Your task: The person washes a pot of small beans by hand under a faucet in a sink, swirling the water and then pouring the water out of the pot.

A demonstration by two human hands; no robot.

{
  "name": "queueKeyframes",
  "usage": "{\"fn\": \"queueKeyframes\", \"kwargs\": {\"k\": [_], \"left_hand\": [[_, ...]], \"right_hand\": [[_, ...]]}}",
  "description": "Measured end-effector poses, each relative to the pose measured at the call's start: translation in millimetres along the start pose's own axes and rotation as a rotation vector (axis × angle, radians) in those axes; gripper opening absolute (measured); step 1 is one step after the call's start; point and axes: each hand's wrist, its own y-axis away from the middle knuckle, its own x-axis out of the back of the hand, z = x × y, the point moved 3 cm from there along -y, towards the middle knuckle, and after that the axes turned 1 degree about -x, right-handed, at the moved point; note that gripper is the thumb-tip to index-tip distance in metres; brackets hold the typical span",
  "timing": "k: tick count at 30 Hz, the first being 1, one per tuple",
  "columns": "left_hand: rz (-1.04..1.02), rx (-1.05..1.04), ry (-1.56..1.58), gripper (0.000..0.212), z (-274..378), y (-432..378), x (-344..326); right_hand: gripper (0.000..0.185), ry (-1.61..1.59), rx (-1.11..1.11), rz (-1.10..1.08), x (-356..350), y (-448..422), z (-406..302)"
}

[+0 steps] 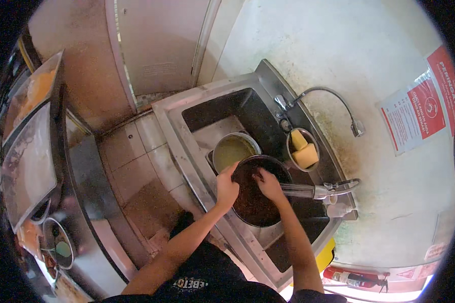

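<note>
My left hand [227,189] grips the near-left rim of a large round pan [256,208] with a dark, brownish inside. The pan sits over the divider of a double-basin metal sink [246,238]. My right hand [269,185] reaches down into the pan, its fingers curled near a small dark patch; whether it holds something cannot be made out. Just beyond the pan, a metal pot [233,150] of cloudy yellowish liquid stands in the far basin, partly overlapped by the pan. A faucet [307,190] extends from the wall side, its spout end behind my right wrist.
An oval bowl [314,141] holding yellow sponge blocks [306,155] rests at the sink's back ledge. A gooseneck faucet [328,89] curves above it. A plastic bottle [339,209] stands at the ledge's near end. To the left runs a metal counter [98,189] with containers. A fire extinguisher [354,277] is low right.
</note>
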Motion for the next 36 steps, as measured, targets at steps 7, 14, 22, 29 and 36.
{"fn": "queueKeyframes", "kwargs": {"k": [7,14,22,29,36], "left_hand": [[0.038,0.051,-0.014,0.057,-9.2,0.1,-2.1],[0.05,0.044,0.025,0.058,-4.2,3.3,-7.0],[0.027,-0.036,-0.039,0.061,-5.8,1.3,-1.2],[0.033,-0.007,-0.007,0.058,-14.6,0.1,1.6],[0.003,-0.028,-0.051,0.058,-19.5,-0.3,-2.8]], "right_hand": [[0.043,0.568,-0.016,-0.226,-9.9,31.0,44.6],[0.05,0.214,-0.368,-0.244,-61.8,60.7,62.7],[0.029,-1.441,-0.4,-0.227,-21.5,69.1,2.4],[0.027,-0.139,0.221,-0.033,-53.6,60.4,-35.8],[0.029,0.184,0.023,-0.018,-91.9,-11.5,36.7]]}}
